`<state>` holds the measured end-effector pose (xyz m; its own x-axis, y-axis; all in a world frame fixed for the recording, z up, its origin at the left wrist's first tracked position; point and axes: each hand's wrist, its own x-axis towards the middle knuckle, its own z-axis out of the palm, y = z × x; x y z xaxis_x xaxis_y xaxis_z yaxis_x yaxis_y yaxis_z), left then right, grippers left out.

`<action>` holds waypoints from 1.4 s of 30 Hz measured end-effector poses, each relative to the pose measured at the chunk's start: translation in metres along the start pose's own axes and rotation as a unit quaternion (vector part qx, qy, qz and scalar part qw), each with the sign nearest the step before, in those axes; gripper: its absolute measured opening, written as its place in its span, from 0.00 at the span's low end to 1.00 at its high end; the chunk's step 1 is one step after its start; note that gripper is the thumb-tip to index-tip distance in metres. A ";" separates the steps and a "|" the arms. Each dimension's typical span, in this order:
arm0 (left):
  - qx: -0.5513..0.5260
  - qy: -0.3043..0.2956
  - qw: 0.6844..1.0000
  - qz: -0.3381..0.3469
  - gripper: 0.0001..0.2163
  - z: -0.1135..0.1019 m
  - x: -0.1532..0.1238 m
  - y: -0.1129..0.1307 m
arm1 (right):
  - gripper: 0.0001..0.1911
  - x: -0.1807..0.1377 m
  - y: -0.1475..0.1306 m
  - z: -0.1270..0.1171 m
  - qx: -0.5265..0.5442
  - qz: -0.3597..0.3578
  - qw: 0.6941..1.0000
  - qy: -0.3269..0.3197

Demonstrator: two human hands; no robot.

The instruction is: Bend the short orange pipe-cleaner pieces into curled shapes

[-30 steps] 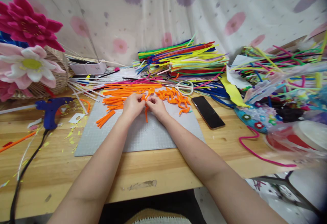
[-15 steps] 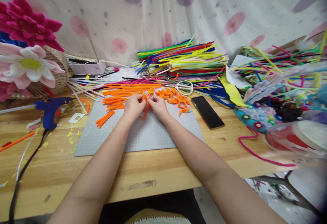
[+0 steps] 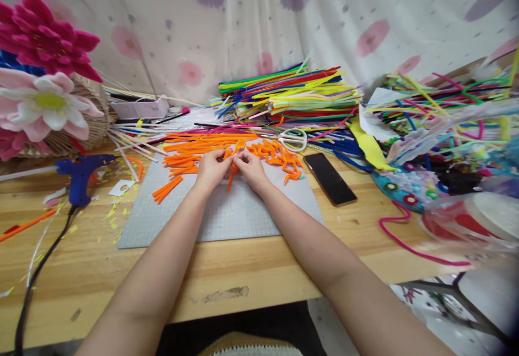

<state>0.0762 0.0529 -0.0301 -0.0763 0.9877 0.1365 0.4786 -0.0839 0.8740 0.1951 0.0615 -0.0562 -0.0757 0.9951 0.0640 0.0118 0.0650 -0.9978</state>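
Left hand and right hand meeting fingertip to fingertip over the middle of a grey cutting mat, both pinching one short orange pipe cleaner piece whose free end hangs down between the hands toward the mat. Bare forearms reaching in from the bottom edge. Just left of the left hand, a spread of straight orange pipe cleaner lengths lying on the mat's far-left part, a few strays nearer the front. Just right of the right hand, a heap of bent orange pieces, also on the mat. Behind that heap, white-handled scissors. Right of the mat, a black phone lying face up on the wooden table. Along the back, a tall stack of multicoloured pipe cleaners against a flowered curtain. Far right, a tangled pile of more coloured stems and a loose pink pipe cleaner curling near the table edge. Far left, a blue glue gun with its black cord trailing off the front, and large pink and magenta craft flowers in a woven basket.
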 end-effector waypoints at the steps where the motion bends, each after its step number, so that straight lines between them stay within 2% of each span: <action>1: -0.036 0.000 0.999 -0.022 0.08 -0.001 0.000 0.000 | 0.06 -0.001 -0.002 -0.001 0.028 0.006 0.999 -0.023; 5: -0.194 -0.012 0.975 -0.109 0.11 -0.007 0.002 0.002 | 0.10 -0.005 -0.010 -0.003 0.090 0.010 0.986 -0.140; 8: -0.285 -0.056 0.949 -0.120 0.14 -0.010 0.003 0.001 | 0.12 -0.007 -0.013 -0.003 0.069 -0.005 0.979 -0.190; 11: -0.251 -0.108 0.956 -0.104 0.14 -0.013 0.002 0.000 | 0.15 -0.009 -0.013 -0.004 0.057 0.010 0.975 -0.215; 13: -0.172 -0.137 0.970 -0.101 0.16 -0.016 0.001 0.000 | 0.16 -0.010 -0.014 -0.005 0.055 0.015 0.974 -0.217; 16: -0.105 -0.177 0.973 -0.105 0.18 -0.021 0.002 -0.001 | 0.16 -0.012 -0.016 -0.006 0.060 0.029 0.973 -0.220; 20: -0.120 -0.161 0.977 -0.076 0.13 -0.021 0.005 -0.004 | 0.17 -0.013 -0.016 -0.006 0.056 0.046 0.965 -0.253; 25: -0.137 -0.146 0.978 -0.063 0.16 -0.017 0.006 -0.006 | 0.15 -0.012 -0.018 -0.006 0.021 -0.006 0.967 -0.255; 32: -0.146 -0.102 0.984 0.017 0.15 -0.019 0.008 -0.002 | 0.17 -0.012 -0.014 -0.005 0.026 0.020 0.958 -0.284; 37: -0.125 -0.073 0.988 0.050 0.13 -0.019 0.008 -0.002 | 0.17 -0.013 -0.010 0.000 0.042 0.024 0.966 -0.254; 42: -0.157 -0.146 0.977 -0.014 0.14 -0.023 0.006 -0.004 | 0.18 -0.013 -0.008 0.002 0.040 0.020 0.973 -0.225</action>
<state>0.0539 0.0564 -0.0225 0.1896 0.9818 0.0120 0.1845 -0.0477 0.9817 0.1939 0.0475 -0.0491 -0.5069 0.8615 0.0297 -0.0535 0.0030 -0.9986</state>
